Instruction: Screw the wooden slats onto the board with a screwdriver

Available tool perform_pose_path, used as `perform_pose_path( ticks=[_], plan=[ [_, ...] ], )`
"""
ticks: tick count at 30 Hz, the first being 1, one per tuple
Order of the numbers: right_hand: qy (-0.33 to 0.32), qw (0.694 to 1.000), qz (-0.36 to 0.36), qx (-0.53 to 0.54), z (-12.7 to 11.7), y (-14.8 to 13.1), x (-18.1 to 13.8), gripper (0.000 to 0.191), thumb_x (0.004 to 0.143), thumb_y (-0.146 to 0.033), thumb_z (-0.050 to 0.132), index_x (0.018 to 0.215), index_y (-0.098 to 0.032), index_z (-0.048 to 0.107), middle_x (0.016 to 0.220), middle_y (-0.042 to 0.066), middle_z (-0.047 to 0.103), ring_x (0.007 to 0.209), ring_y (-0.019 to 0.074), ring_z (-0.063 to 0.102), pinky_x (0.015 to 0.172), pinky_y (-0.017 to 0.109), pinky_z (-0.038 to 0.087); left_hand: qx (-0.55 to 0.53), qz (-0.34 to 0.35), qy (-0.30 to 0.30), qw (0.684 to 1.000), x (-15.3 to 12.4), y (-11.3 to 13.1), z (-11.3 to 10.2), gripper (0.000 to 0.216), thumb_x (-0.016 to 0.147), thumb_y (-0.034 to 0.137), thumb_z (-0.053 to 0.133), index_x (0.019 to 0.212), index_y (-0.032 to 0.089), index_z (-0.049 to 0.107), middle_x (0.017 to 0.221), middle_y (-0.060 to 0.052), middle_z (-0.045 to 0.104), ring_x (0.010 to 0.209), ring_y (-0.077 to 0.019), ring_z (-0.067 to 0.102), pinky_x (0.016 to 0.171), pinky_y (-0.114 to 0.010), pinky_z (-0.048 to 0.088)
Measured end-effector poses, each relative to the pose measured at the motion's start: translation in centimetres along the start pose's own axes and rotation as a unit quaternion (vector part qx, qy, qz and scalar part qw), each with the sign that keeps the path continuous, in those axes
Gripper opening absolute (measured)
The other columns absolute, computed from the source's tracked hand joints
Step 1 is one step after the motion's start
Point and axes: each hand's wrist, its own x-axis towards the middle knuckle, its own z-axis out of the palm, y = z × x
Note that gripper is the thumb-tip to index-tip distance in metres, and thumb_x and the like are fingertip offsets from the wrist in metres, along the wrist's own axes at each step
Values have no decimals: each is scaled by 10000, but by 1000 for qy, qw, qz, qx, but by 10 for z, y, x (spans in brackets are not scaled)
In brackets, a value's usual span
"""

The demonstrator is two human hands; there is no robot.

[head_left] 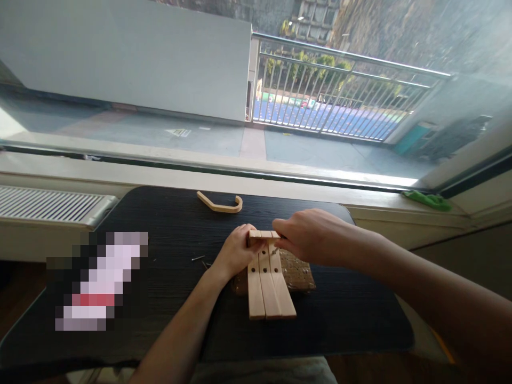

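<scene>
Slat panel (270, 290), three pale wooden strips laid side by side, lies flat on the black table (160, 224). It is on the person's side of both hands, and its long axis runs from the hands back toward the body. Its far end meets a short crossbar (264, 234) that sits between the two hands. The left hand (236, 253) is closed around the left end of that crossbar and the outer strip and touches both. The right hand (308, 237) is narrow, fingers pinched together on the crossbar's right end; whether it also pinches a small fastener cannot be told. Both hands are equally near. A brown perforated board (298, 269) lies under the panel, beneath the right hand. Small screws (198, 258) lie just left of the left hand. A curved wooden piece (220, 205) lies beyond it, well apart.
</scene>
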Motion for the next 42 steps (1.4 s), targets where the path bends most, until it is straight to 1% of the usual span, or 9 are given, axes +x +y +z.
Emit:
perform_pose_path(
  ticks=[6,11,17,21,26,29,34,39,42],
  plan=[
    [-5,1000,10,-3,-2,-2,4,311,977,-382,460,904,-160,666,622,83,659,508,177,563,458,298,189,4,9,-1,1000,0,1,0,165,833,279,635,732,183,547,742,-8,578,698,-160,535,636,-270,397],
    [-5,1000,16,-18,-1,-3,6,251,957,-280,457,920,-138,661,640,101,667,524,180,570,463,297,208,-6,13,1,1000,1,1,0,196,831,281,627,701,188,513,726,-2,557,695,-158,524,633,-268,389],
    [-13,1000,0,5,-7,-3,-7,215,882,-224,493,1041,-129,604,619,40,626,461,138,458,452,294,190,-8,-9,-7,1000,0,0,0,113,821,250,626,765,183,554,761,-12,586,707,-163,535,643,-274,405],
    [-19,1000,-17,-7,-8,-2,-10,157,878,-129,472,981,-124,590,686,33,609,449,107,387,443,295,187,-10,-7,-4,1000,0,-2,1,117,824,251,620,758,185,550,755,-11,585,699,-163,532,641,-277,407],
    [-7,999,-44,-12,-6,-2,-10,184,842,-53,492,963,-142,598,717,27,605,482,112,418,451,295,203,-5,-1,-3,1000,1,-2,1,148,810,256,632,724,188,533,728,-6,573,688,-164,528,633,-278,400],
    [-7,999,-48,-1,-5,-1,-9,187,838,-60,511,982,-140,600,696,23,605,479,111,418,454,293,205,-3,-6,-3,1000,1,0,0,131,813,249,631,736,187,544,735,-8,584,691,-164,532,634,-277,401],
    [-14,998,-62,6,-1,4,-7,191,838,-69,521,999,-140,595,631,-4,581,441,102,357,448,279,190,-5,-10,-3,1000,1,1,0,127,808,238,638,734,189,548,737,-7,593,697,-162,541,632,-271,408],
    [-5,998,-56,-3,2,6,-7,117,893,-137,510,973,-150,593,583,-21,553,411,97,260,430,279,159,-6,-11,-6,1000,1,0,0,129,808,248,635,737,189,546,741,-9,592,700,-163,540,630,-272,413],
    [-3,999,-46,-6,1,6,-6,111,908,-174,516,982,-148,595,582,-16,562,411,102,275,425,282,151,-8,-9,-3,1000,0,-1,1,136,810,257,634,733,193,542,723,-1,582,691,-159,531,623,-268,409]
  ],
)
